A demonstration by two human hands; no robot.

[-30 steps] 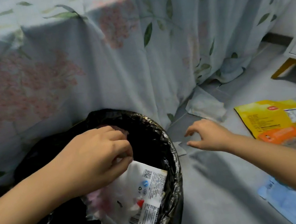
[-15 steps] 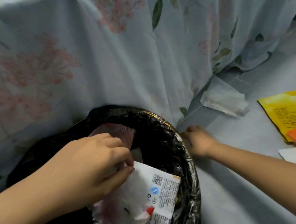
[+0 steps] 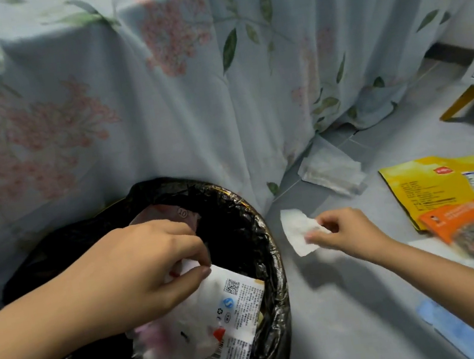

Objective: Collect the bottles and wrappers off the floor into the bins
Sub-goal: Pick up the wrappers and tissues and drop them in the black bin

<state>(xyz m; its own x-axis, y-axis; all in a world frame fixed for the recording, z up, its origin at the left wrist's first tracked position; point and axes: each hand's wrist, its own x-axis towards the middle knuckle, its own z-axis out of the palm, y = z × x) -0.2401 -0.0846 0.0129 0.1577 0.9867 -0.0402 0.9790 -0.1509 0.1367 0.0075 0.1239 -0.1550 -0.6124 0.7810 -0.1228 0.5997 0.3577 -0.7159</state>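
The liner (image 3: 257, 238) of my bin is thin black plastic, crinkled and glossy where light catches its folds. The white wrapper (image 3: 229, 314) in my left grip (image 3: 138, 272) is smooth printed film with a faint sheen. The scrap (image 3: 298, 231) pinched in my right grip (image 3: 343, 233) looks like matt white paper with a torn edge. The floral drape (image 3: 185, 94) behind the bin is soft matt cloth, hanging in folds. The floor (image 3: 357, 300) is smooth, matt grey. On it, the yellow pouch (image 3: 435, 182) and orange packet (image 3: 466, 223) are glossy plastic film; the crumpled tissue (image 3: 333, 170) looks soft and matt.
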